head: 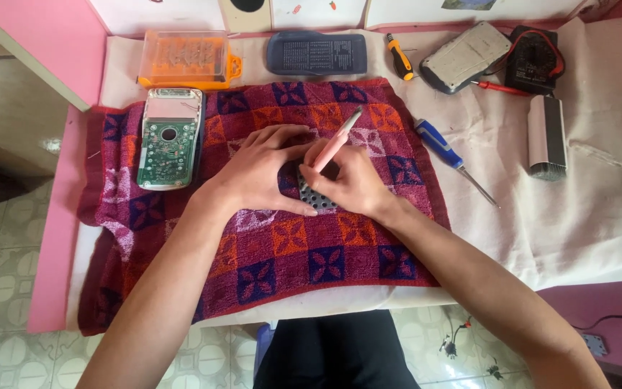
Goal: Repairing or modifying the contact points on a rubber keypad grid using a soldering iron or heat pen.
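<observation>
My left hand (260,173) rests flat on a maroon patterned towel (268,252) and presses on a small dark part with rows of round buttons (316,197), mostly hidden under both hands. My right hand (350,180) grips a slim pink tool (336,140) like a pen, its tip pointing down at that part. An opened device half with a green circuit board (170,138) lies on the towel to the left of my left hand.
An orange bit case (183,59), a dark rubber keypad sheet (316,52), a yellow-handled screwdriver (399,57), a grey device shell (464,56), a black meter with red leads (534,59), a blue screwdriver (448,155) and a silver box (546,137) lie on the white cloth.
</observation>
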